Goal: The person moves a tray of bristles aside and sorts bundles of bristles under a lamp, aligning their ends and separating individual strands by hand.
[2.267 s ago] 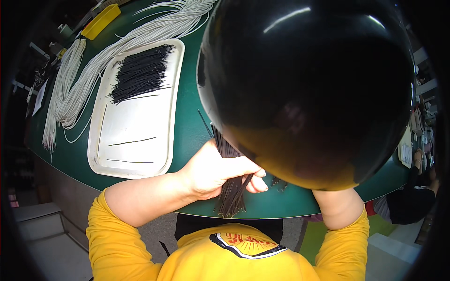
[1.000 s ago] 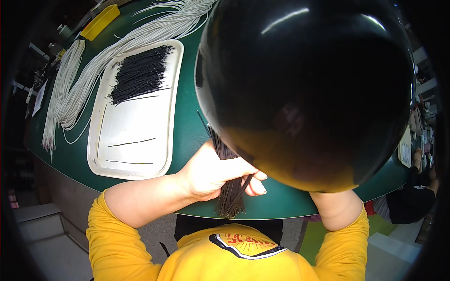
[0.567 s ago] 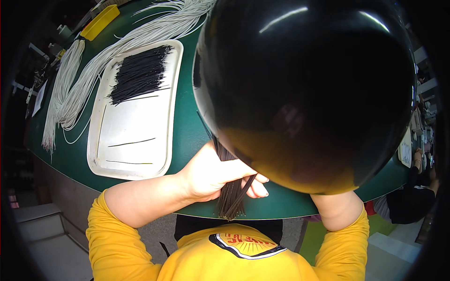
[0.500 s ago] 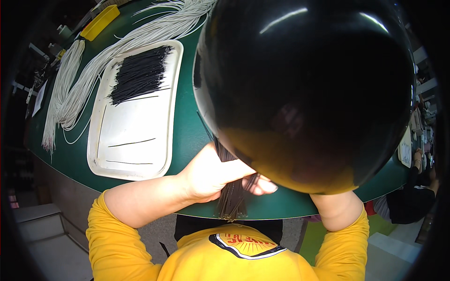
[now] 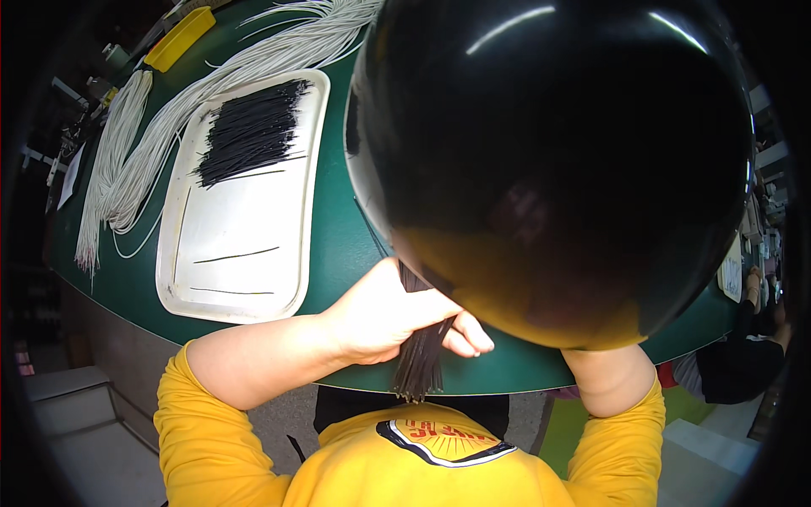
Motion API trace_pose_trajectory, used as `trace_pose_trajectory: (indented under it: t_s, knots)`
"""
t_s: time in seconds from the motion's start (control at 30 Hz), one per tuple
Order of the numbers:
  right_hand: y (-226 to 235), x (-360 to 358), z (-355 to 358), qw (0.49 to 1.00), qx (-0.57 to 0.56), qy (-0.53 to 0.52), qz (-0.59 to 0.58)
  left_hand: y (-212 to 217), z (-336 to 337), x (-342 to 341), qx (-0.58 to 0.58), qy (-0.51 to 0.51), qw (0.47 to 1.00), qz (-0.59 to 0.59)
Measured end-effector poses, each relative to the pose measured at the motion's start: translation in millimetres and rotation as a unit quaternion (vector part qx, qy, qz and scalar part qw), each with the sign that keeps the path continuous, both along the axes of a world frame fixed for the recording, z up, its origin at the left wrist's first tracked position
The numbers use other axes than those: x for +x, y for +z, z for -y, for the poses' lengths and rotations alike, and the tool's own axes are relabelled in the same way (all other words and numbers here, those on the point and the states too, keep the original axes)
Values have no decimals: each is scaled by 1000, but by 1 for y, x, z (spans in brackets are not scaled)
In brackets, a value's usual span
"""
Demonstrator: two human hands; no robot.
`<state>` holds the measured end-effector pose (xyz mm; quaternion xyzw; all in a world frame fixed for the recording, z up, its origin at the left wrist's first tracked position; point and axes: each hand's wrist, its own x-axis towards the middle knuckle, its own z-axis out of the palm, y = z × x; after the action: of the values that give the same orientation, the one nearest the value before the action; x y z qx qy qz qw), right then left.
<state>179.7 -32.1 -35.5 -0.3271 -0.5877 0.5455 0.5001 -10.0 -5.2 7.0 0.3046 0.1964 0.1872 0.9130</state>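
Observation:
My left hand (image 5: 384,317) is closed round a bundle of thin black wires (image 5: 418,367) at the table's near edge. The wires' lower ends fan slightly out below my fist, and their upper part runs under a large glossy black dome (image 5: 557,169). Fingertips show just right of the bundle. My right forearm (image 5: 608,380) reaches up beneath the dome, which hides my right hand. To the left, a white tray (image 5: 232,245) holds a pile of short black wires (image 5: 253,131) at its far end, with a few single strands lying apart from it.
Long white cables (image 5: 228,93) lie in a loose bundle along the tray's far and left sides on the green table (image 5: 334,245). A yellow bin (image 5: 180,38) sits at the far left. Another person's arm (image 5: 752,287) shows at the right edge. The dome blocks much of the view.
The lower wire ends have drawn closer together, and strands that stuck out by the fingertips now lie within the bundle. The dome has shifted slightly in view.

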Motion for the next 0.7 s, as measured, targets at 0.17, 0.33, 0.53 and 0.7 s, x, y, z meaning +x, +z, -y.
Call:
trace_pose_trajectory:
  t_s: [0.17, 0.33, 0.53, 0.7]
  knots:
    - [0, 0, 0, 1000, 1, 0, 1, -3, -3, -3, -25, 15, 1000, -7]
    - [0, 0, 0, 1000, 0, 0, 1, 0, -3, -2, -38, 4, 999, -10]
    - [0, -1, -1, 1000, 0, 1, 2, -6, -4, -4, -36, -12, 999, 12]
    - [0, -1, -2, 1000, 1, 2, 3, -1, -2, -4, -65, -6, 998, -6]
